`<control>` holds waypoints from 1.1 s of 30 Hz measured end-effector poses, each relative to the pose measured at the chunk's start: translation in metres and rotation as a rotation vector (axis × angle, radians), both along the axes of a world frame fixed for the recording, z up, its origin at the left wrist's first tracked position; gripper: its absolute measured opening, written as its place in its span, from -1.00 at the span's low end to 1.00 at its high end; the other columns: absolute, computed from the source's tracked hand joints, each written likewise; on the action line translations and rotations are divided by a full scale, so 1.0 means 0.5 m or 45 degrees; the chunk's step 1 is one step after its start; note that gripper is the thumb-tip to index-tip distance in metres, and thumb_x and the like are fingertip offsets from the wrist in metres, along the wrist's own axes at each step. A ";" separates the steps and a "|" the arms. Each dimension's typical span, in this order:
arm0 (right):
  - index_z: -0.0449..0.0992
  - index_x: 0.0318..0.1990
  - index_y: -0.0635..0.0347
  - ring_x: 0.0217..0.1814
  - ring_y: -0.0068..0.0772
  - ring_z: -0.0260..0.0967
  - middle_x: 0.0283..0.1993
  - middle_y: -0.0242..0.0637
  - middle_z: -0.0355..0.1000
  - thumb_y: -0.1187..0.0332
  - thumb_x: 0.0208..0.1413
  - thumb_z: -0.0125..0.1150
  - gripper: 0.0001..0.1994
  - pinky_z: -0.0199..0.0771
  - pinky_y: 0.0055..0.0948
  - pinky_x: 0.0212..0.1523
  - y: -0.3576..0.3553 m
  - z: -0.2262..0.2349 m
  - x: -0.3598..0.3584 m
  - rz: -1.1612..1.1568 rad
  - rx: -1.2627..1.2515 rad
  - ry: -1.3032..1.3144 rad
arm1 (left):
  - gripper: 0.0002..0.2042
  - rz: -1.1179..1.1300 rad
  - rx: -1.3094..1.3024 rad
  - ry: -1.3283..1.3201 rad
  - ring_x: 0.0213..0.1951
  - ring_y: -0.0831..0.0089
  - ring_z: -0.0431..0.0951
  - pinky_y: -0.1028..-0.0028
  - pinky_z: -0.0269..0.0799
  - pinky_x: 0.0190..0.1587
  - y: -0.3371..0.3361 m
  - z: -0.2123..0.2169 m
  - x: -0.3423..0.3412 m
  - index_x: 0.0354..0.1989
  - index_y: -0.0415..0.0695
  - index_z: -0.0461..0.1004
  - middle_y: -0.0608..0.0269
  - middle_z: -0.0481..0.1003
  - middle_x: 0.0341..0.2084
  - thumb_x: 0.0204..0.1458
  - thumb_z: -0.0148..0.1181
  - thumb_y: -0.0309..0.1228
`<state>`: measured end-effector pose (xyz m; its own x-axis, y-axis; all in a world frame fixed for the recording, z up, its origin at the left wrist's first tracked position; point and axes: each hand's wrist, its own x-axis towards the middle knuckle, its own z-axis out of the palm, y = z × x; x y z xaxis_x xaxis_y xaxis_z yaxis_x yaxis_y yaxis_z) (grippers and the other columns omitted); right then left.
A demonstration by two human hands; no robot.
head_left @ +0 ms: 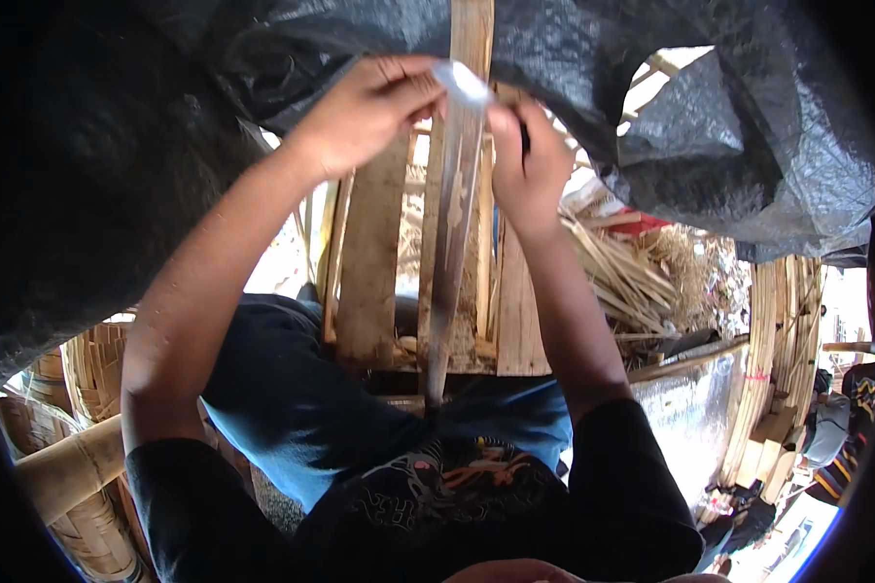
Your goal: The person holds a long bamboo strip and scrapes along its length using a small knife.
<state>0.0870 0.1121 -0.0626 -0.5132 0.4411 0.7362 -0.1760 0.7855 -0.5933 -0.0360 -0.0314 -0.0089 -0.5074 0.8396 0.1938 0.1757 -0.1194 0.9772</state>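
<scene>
I'm pinching the long bamboo strip's (447, 243) top end with left hand (365, 112), right hand (527, 165) closing on a dark handle, probably a knife. Shaving step, I think; next needs steady pull.

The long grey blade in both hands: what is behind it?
Behind the long grey blade stand pale wooden slats with straw beside them. The blade's lower end disappears against blue cloth.

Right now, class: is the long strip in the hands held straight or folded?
Straight: the strip runs unbent from the left hand and right hand to the lap.
</scene>
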 end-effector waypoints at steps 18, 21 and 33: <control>0.49 -0.35 0.29 -0.55 -0.40 0.28 -0.56 -0.12 0.37 0.31 0.18 0.19 -0.80 0.31 -0.43 -0.47 -0.051 -0.079 0.078 -0.050 -0.099 -0.223 | -0.60 -0.039 0.053 0.279 -0.49 0.72 0.29 0.64 0.23 -0.41 -0.001 -0.021 -0.026 -0.46 -0.12 0.46 0.50 0.34 -0.61 0.20 0.09 -0.01; 0.49 -0.35 0.31 -0.56 -0.42 0.23 -0.57 -0.12 0.35 0.31 0.19 0.17 -0.79 0.29 -0.43 -0.47 -0.060 -0.067 0.058 -0.032 -0.126 -0.161 | -0.64 -0.073 -0.169 0.088 -0.44 0.64 0.36 0.53 0.35 -0.33 -0.011 0.005 -0.029 -0.22 -0.20 0.53 0.42 0.42 -0.54 0.28 -0.01 -0.13; 0.48 -0.38 0.29 -0.55 -0.21 0.35 -0.55 -0.12 0.39 0.33 0.16 0.21 -0.81 0.32 -0.37 -0.47 -0.129 -0.190 0.190 0.083 -0.081 -0.298 | -0.63 -0.075 -0.250 0.249 -0.46 0.58 0.32 0.52 0.34 -0.27 0.000 -0.012 -0.039 -0.29 -0.20 0.51 0.36 0.38 -0.57 0.30 -0.06 -0.14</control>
<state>0.1821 0.0474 -0.1577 -0.6957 0.4431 0.5654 -0.0770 0.7365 -0.6720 -0.0557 -0.0313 -0.0148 -0.4255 0.8977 0.1140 0.3618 0.0533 0.9307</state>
